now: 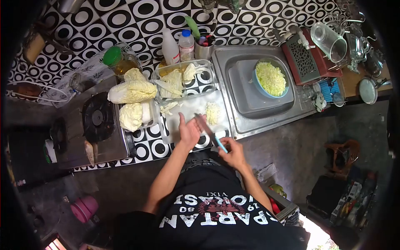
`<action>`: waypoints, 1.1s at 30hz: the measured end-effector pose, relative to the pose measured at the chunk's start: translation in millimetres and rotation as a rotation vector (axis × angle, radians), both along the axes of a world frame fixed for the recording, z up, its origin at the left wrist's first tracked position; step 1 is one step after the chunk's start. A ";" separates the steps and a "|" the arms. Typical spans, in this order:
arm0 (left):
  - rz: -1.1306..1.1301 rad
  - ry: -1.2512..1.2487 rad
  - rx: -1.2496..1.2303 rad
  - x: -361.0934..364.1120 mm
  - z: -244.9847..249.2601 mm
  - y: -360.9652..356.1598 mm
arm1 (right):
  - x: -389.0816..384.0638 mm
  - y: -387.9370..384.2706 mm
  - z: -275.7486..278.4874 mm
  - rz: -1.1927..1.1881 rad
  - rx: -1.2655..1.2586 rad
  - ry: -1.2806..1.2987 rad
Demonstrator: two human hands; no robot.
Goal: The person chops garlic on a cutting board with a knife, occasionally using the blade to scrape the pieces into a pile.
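Fingers of right hand [234, 153] clenched round knife [208, 130]; left hand [188, 131] released, flat over cutting board [191, 109] front edge.

Blue-handled knife [209, 132] slants over the white cutting board [191, 106] beside shredded cabbage [213, 112].

Bare cutting board [191, 106] lies open ahead of my left grip [188, 132]. Cabbage heads [132, 92] block the left, a glass dish [183, 81] walls the back, the chopped pile [213, 112] and my knife [207, 128] crowd the right, with the sink [219, 79] rim beyond.
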State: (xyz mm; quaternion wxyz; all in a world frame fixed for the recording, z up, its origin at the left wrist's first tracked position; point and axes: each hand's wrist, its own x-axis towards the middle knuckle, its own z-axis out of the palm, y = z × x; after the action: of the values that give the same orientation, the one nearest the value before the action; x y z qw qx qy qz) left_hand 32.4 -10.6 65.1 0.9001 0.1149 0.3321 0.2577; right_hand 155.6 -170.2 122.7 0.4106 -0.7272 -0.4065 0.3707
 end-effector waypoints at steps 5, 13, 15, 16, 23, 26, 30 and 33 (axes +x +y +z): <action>0.019 -0.233 -0.322 -15.2 2.4 4.9 | -15.8 8.9 -22.7 0.055 0.035 -0.224; -0.141 -0.088 -0.299 -29.3 -11.0 16.6 | -27.8 12.4 -46.1 -0.028 -0.060 -0.289; -0.157 -0.136 -0.264 -37.2 -6.6 23.3 | -22.5 14.1 -50.0 -0.159 0.009 -0.470; -0.210 -0.040 -0.143 -41.7 -4.8 28.6 | -19.4 13.1 -48.0 -0.200 -0.033 -0.429; -0.279 0.981 1.079 -66.1 -38.1 50.2 | -19.5 24.5 -38.6 -0.111 0.061 -0.502; -0.229 1.150 1.348 -66.4 -35.3 58.4 | -27.5 37.9 -28.6 -0.124 -0.022 -0.401; -0.332 1.292 1.374 -50.5 -31.8 71.0 | -30.9 43.8 -37.6 -0.073 -0.124 -0.307; -0.342 1.324 1.369 -38.4 -56.9 79.6 | -31.6 44.1 -40.8 -0.075 -0.149 -0.251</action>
State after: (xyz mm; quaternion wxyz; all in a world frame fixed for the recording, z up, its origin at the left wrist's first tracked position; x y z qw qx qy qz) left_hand -6.0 69.0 8.2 0.2941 0.7830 0.5289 0.1440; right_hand 124.0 -126.1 81.9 0.3150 -0.8108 -0.3988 0.2904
